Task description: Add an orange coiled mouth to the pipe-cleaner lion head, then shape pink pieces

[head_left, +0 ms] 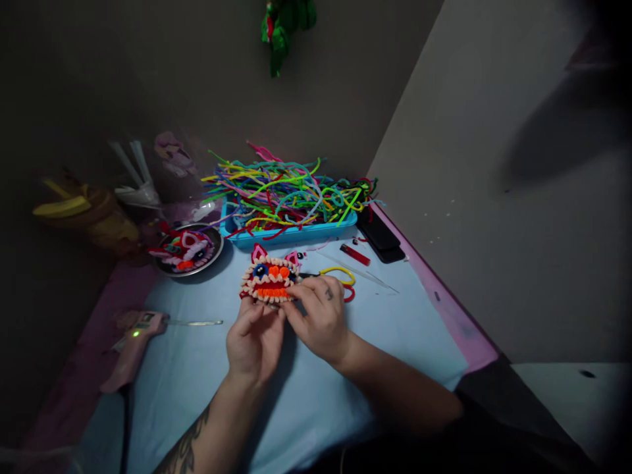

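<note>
A pipe-cleaner animal head with pale trim, a blue eye, orange parts and pink-red ears is held upright over the table. My left hand cups it from below, palm up, fingers behind it. From the right, my right hand pinches its lower right edge with thumb and fingers. Just behind my right hand lie scissors with yellow and red handles, partly covered by that hand. A small pink ear piece shows at the upper right of the head; whether it is attached, I cannot tell.
Behind stands a blue tray heaped with colourful pipe cleaners. To the left are a metal bowl with another pipe-cleaner piece and a glue gun, its light green. A red lighter and a black phone-like object lie right.
</note>
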Tool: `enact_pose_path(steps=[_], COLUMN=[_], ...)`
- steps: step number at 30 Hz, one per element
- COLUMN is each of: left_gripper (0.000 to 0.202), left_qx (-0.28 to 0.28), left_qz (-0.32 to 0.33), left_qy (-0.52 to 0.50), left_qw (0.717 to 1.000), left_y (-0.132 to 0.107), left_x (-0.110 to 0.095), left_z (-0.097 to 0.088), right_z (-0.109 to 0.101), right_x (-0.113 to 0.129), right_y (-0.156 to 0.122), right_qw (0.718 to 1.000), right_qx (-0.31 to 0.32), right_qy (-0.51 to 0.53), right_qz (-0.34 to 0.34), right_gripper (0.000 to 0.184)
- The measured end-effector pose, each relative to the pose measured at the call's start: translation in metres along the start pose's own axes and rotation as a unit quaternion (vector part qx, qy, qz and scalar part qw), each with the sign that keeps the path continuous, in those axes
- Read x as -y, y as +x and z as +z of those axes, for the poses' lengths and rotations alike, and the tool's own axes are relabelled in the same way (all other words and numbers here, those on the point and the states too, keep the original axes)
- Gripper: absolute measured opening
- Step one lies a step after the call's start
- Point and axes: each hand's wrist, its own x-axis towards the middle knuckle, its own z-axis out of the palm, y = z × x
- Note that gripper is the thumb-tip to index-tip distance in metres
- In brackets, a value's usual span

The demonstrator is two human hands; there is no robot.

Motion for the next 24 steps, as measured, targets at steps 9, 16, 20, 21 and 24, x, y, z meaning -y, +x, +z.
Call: enact_pose_path(steps=[9, 16, 20, 21, 24], left_gripper=[0.013, 0.021, 0.021, 0.021, 0.025], left_qx=[0.016, 0.041, 0.05, 0.05, 0.054], left_qz=[0.014, 0.018, 0.024, 0.024, 0.026], left_qy=[0.015, 0.033, 0.038, 0.04, 0.042], left_qw=[1.0, 0.998, 0.998, 0.998, 0.997], left_y=[-0.0008, -0.0041, -0.0064, -0.007, -0.0083], left_x=[0.0013, 0.0049, 0.0072, 0.0076, 0.0085], left_z=[-0.0021, -0.0018, -0.0026, -0.0026, -0.0014], right_z=[-0.0013, -0.0007, -0.0016, -0.002, -0.0025], right_x=[0.0022, 0.0025, 0.0014, 0.0012, 0.0009], right_y=[0.0011, 0.0014, 0.0007, 0.0006, 0.0002], right_qw=[1.0, 1.0, 1.0, 1.0, 1.0], right_qx=[-0.006, 0.003, 0.004, 0.004, 0.004], right_qy=[0.016, 0.022, 0.021, 0.021, 0.019], right_qz=[0.004, -0.016, -0.02, -0.022, -0.025], right_gripper=[0.011, 0.016, 0.014, 0.014, 0.013])
